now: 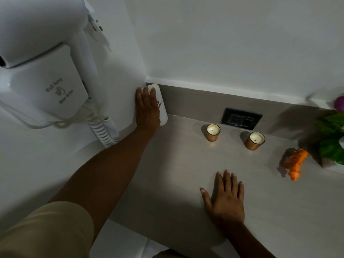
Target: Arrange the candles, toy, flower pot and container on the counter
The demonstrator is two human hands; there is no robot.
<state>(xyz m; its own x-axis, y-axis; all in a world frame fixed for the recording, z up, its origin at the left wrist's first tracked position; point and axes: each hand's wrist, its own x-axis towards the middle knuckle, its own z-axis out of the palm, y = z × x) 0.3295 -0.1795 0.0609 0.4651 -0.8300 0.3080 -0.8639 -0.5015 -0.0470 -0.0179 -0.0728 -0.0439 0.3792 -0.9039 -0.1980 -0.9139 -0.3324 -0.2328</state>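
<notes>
Hair dryer (42, 53): white, wall-mounted at far left, with a coiled cord (103, 130) hanging below it.

Container (161, 105): white, rounded corners, in the back left corner of the counter (176, 174), against the wall.

Left hand (147, 108): fingers straight and together, laid flat across the container; whether the thumb hooks round the hidden side cannot be told. The arm reaches out from a beige sleeve (46, 229).

Candles, two: in amber glass holders, upright, white wax, apart from each other. Left candle (213, 132) and right candle (255, 140) both stand just in front of the dark wall socket (241, 119).

Right hand (226, 197): open, fingers spread, palm down on bare counter near the front edge, holding nothing.

Toy (295, 161): orange, striped, animal-shaped, right of the candles.

Flower pot (333, 165): white, at the right edge of view, partly cut off, with green leaves (332, 131) and a purple bloom (339, 103).
</notes>
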